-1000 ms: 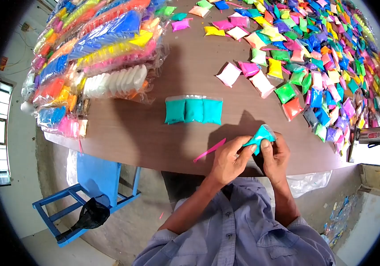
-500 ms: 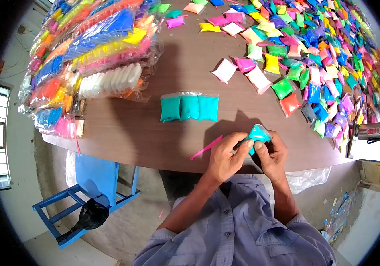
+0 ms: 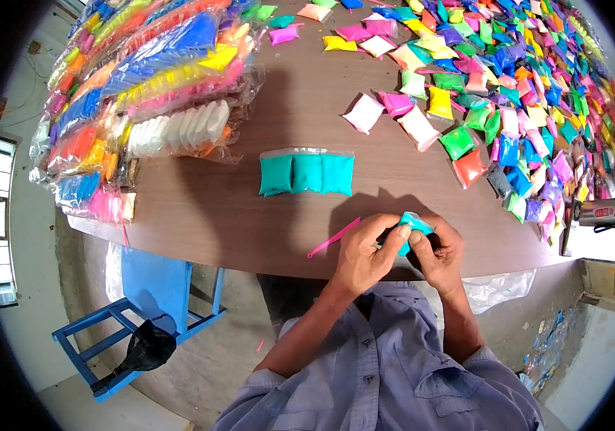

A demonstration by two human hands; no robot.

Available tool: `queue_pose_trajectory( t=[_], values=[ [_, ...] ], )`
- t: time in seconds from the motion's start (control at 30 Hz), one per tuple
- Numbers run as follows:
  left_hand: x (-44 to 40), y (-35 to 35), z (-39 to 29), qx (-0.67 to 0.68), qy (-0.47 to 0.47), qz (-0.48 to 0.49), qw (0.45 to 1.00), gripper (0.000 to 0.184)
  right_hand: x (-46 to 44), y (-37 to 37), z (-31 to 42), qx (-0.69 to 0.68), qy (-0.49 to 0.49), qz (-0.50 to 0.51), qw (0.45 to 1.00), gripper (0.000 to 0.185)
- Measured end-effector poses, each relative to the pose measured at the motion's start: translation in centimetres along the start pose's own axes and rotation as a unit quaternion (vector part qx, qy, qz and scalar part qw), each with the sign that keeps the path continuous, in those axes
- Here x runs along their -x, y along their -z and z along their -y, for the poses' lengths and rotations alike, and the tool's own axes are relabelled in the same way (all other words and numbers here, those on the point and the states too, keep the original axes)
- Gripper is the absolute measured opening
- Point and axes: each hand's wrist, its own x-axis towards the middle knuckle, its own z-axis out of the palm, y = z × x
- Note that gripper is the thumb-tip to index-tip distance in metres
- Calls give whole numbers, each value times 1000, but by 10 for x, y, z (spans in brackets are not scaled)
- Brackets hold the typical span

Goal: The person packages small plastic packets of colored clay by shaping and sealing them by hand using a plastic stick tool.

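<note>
Near the table's front edge, my left hand (image 3: 369, 253) and my right hand (image 3: 439, 253) both pinch a small teal packet (image 3: 413, 224) between thumbs and fingers. The packet is clear plastic with a soft-looking teal filling; its lower part is partly hidden by my thumbs. Just left of my left hand lies a thin pink plastic stick (image 3: 333, 238), flat on the table. Farther back, a joined strip of teal packets (image 3: 307, 173) rests on the table, with a clear seal along its top edge.
Bagged rows of coloured packets (image 3: 156, 79) are piled at the table's left. Loose packets in many colours (image 3: 508, 108) cover the right side. A metal flask (image 3: 602, 212) is at the far right. A blue chair (image 3: 155, 291) with a black bag (image 3: 151, 346) stands at lower left.
The teal packet has turned and sunk lower between my fingers, so less of it shows above them. My right hand's fingers have shifted slightly. Things on the table have stayed put.
</note>
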Motion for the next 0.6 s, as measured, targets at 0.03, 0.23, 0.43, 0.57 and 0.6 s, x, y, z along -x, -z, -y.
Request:
queue_pose_trajectory(
  t=[0.03,0.23,0.43,0.57,0.6],
  values=[
    [0,1,0,-13,-6,2,1000,16,0,0,0,12,6,3,1000,15],
    [0,-1,2,6,-6,-17,1000,17,3,-1,4,-63,-66,-22,996,12],
    [-1,-2,6,2,-14,-30,999,17,-1,0,3,18,4,3,1000,11],
    [0,0,7,11,-16,-25,999,17,-2,-2,8,36,7,8,999,11],
    [1,0,8,17,-8,-25,1000,16,-1,-1,2,15,-5,0,1000,11]
  ],
)
